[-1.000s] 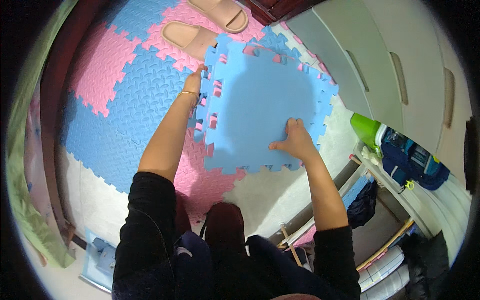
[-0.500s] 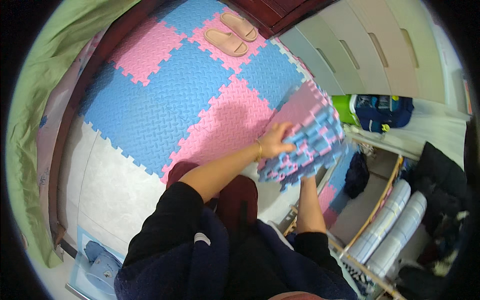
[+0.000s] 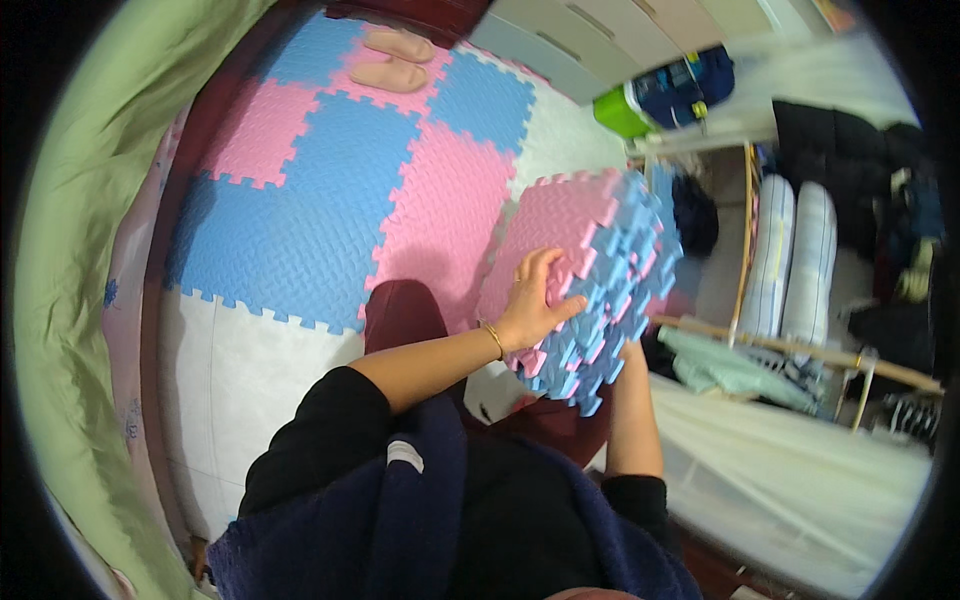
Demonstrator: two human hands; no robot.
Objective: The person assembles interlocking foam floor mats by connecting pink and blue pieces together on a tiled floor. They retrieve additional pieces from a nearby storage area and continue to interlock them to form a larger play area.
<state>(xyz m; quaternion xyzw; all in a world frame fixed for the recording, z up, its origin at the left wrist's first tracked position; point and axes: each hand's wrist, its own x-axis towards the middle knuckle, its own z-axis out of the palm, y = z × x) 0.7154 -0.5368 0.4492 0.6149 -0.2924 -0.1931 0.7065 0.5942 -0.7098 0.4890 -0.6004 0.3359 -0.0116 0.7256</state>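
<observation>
A thick stack of pink and blue foam mats (image 3: 560, 215) with jigsaw edges is held in front of me, tilted, a pink mat on top. My left hand (image 3: 535, 305) lies over its near edge, fingers bent on the top mat and thumb against the layered side. From below, my right hand (image 3: 630, 352) bears the stack; its fingers are hidden underneath. Left of the stack, joined pink and blue foam floor mats (image 3: 330, 210) cover part of the pale floor.
Beige slippers (image 3: 392, 75) rest on a far pink mat. Pale drawers (image 3: 560, 45) stand at the back, with a green-and-navy bag (image 3: 675, 92) near them. On the right, an opened wardrobe holds rolled bedding (image 3: 775, 260) and dark clothes. A green curtain (image 3: 80, 250) hangs left.
My view has turned toward the right, showing more of the wardrobe. The stack has tipped so its top faces me more, and both hands stay on it.
</observation>
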